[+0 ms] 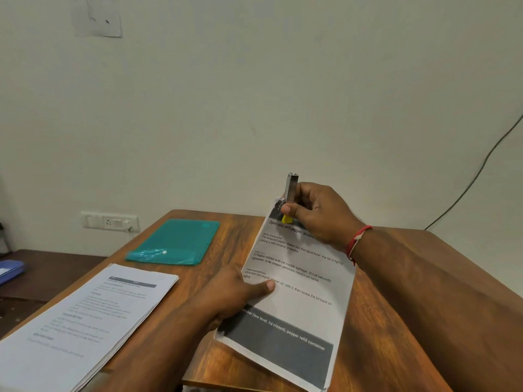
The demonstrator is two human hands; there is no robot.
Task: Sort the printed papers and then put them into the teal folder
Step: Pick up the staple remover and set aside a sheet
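Table: paper stack near left; folder behind it, apart; single sheet right of both; stapler at sheet's far corner; wall socket behind folder.

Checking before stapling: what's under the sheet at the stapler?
The left hand has its thumb on top of the sheet, fingers hidden beneath. The table shows around it. Any further pages underneath are covered.
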